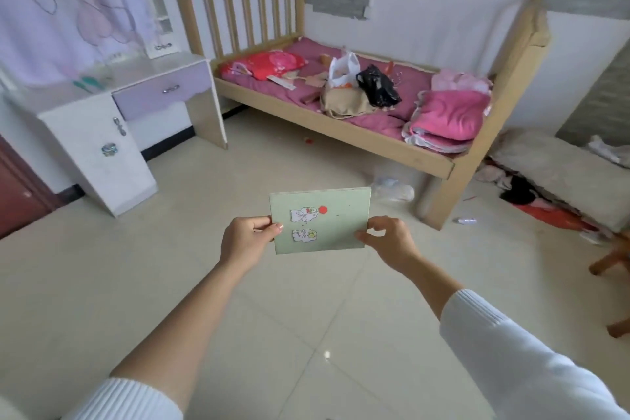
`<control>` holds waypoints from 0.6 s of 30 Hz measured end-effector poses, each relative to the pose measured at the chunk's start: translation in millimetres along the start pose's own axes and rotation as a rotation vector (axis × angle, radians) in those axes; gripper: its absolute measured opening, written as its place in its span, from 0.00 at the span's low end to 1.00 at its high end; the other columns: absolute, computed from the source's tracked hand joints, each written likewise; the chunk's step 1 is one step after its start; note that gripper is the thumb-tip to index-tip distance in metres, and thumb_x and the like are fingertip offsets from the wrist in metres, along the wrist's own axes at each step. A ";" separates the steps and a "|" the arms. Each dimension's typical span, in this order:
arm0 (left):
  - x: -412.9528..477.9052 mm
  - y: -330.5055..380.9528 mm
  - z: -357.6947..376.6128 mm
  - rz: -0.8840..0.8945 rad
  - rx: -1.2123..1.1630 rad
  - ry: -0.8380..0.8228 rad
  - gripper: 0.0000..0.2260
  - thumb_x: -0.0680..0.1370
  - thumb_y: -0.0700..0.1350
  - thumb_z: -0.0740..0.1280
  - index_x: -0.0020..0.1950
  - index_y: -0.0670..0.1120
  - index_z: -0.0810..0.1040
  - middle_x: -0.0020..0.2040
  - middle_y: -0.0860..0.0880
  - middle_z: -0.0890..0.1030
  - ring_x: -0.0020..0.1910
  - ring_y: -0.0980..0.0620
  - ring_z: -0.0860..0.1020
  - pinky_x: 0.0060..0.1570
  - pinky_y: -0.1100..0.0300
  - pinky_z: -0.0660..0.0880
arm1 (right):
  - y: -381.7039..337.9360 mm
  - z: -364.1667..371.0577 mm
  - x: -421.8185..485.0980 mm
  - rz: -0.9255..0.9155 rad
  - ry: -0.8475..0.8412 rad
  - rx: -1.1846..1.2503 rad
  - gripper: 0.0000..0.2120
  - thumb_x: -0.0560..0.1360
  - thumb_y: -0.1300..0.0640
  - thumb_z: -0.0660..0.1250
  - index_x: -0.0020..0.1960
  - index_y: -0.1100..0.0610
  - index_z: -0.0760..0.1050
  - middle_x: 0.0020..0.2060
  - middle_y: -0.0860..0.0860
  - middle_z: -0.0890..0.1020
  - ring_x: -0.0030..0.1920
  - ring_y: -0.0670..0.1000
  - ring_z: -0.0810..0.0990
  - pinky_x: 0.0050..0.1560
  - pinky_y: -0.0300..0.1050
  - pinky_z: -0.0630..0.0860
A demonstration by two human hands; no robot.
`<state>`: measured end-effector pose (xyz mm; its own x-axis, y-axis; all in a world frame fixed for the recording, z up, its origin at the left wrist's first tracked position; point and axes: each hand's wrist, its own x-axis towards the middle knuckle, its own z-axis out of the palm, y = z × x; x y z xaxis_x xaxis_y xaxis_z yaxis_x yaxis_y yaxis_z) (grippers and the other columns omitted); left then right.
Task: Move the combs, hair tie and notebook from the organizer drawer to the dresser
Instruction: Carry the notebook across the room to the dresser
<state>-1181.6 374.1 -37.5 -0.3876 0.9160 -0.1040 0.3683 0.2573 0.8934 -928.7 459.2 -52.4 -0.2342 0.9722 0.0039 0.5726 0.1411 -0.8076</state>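
Note:
A pale green notebook (324,220) with cartoon stickers and a red dot is held up over the floor in the middle of the view. My left hand (247,237) pinches its left edge and my right hand (387,237) pinches its lower right corner. The white dresser (143,70) with a lilac drawer stands at the left, well beyond the notebook. Teal, comb-like items (87,82) lie on its top, blurred. The organizer drawer is out of view.
A wooden bed (392,143) with pink bedding, bags and folded blankets fills the back right. A plastic bag (392,187) lies on the tiled floor by the bed leg. A low covered bench (562,177) and a wooden stool leg (613,259) stand at the right.

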 end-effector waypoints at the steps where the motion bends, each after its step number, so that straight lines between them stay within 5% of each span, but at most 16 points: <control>1: 16.5 -5.8 -16.7 -0.010 -0.017 0.026 0.06 0.73 0.46 0.69 0.44 0.46 0.85 0.40 0.48 0.86 0.39 0.49 0.82 0.42 0.58 0.69 | -13.0 16.5 22.5 -0.016 -0.025 0.003 0.05 0.71 0.56 0.71 0.45 0.58 0.81 0.44 0.52 0.77 0.46 0.51 0.73 0.39 0.41 0.62; 6: 117.1 -32.8 -84.6 -0.028 -0.085 0.120 0.06 0.74 0.44 0.69 0.48 0.50 0.86 0.43 0.52 0.87 0.44 0.51 0.85 0.51 0.56 0.75 | -67.9 92.1 143.0 -0.092 -0.121 0.000 0.02 0.71 0.56 0.71 0.41 0.53 0.79 0.45 0.51 0.78 0.48 0.51 0.74 0.43 0.43 0.65; 10: 226.0 -47.8 -133.6 -0.028 -0.104 0.181 0.06 0.73 0.44 0.70 0.46 0.49 0.86 0.42 0.51 0.87 0.43 0.52 0.85 0.47 0.59 0.75 | -107.4 146.4 257.1 -0.153 -0.178 0.021 0.01 0.71 0.56 0.71 0.42 0.53 0.81 0.39 0.44 0.78 0.46 0.48 0.73 0.40 0.32 0.66; 18: 411.7 -56.3 -234.3 -0.085 -0.129 0.256 0.05 0.73 0.44 0.70 0.45 0.49 0.86 0.40 0.53 0.86 0.39 0.52 0.83 0.44 0.60 0.73 | -201.1 247.8 455.3 -0.195 -0.280 0.080 0.04 0.71 0.56 0.72 0.42 0.57 0.81 0.39 0.47 0.80 0.44 0.49 0.75 0.44 0.41 0.68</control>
<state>-1559.9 664.6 -28.2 -0.6192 0.7809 -0.0819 0.2214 0.2737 0.9360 -1345.2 827.2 -34.3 -0.5459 0.8378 0.0098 0.4348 0.2933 -0.8515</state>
